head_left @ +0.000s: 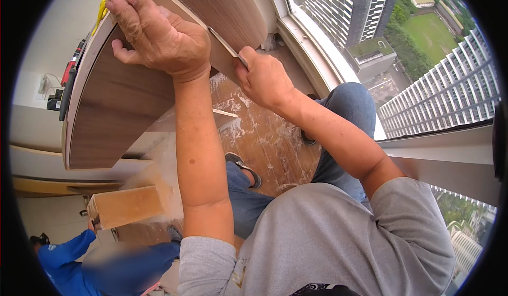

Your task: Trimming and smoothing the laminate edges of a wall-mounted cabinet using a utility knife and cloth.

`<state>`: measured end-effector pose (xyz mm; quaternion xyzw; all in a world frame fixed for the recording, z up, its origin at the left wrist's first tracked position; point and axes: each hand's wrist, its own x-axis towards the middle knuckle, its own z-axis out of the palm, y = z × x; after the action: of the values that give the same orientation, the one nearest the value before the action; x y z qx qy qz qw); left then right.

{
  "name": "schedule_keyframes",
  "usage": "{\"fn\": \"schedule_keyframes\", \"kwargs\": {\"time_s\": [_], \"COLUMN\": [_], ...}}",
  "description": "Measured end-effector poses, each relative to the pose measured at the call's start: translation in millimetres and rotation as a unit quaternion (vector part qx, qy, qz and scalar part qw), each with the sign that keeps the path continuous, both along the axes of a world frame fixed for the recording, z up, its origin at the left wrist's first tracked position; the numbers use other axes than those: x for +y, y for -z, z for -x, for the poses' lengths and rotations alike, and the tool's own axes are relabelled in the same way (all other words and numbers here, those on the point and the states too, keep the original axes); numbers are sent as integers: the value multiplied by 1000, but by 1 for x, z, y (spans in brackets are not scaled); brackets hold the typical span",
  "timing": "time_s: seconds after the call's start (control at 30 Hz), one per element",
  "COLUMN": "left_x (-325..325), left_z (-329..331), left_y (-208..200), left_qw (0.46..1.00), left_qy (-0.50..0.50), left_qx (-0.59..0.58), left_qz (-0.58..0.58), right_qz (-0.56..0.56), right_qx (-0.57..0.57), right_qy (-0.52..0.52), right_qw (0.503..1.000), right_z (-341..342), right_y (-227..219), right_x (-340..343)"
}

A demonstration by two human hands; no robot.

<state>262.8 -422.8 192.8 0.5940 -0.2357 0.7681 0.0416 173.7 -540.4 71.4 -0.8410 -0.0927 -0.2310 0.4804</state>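
Note:
A brown wood-grain panel [119, 100] with a pale edge stands in front of me on the left. My left hand [159, 39] lies over its upper part, fingers stretched out and the little finger apart, holding nothing that I can see. To the right, my right hand [262, 76] is closed round a slim tool [242, 60]; a short dark metallic part shows at the fingers, and its exact kind is hidden. The tool sits at the long pale edge [225, 43] of another wood-grain board [222, 10].
A red and black tool [69, 74] and a yellow item [100, 15] lie beyond the left panel. At lower left, a person in blue [69, 253] holds a wooden box-like piece [129, 206]. Scuffed, dusty floor [270, 142] lies below; a window ledge [317, 52] runs along the right.

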Motion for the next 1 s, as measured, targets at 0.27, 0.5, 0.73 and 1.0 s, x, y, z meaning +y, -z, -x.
{"fn": "schedule_keyframes", "kwargs": {"time_s": [0.27,0.5,0.73,1.0], "left_x": [-3,0,-10,-3], "left_z": [0,-1,11,12], "left_y": [3,-7,-2,-2], "left_qw": [999,1000,998,997], "left_qy": [-15,8,-11,-25], "left_qx": [26,13,42,59], "left_qz": [19,15,35,44], "right_qz": [59,-69,-148,-138], "right_qx": [196,69,-129,-161], "right_qy": [7,33,-55,-36], "right_qw": [979,995,979,977], "right_z": [20,57,12,-11], "right_y": [123,69,-45,-71], "right_x": [-16,-8,-13,-1]}}
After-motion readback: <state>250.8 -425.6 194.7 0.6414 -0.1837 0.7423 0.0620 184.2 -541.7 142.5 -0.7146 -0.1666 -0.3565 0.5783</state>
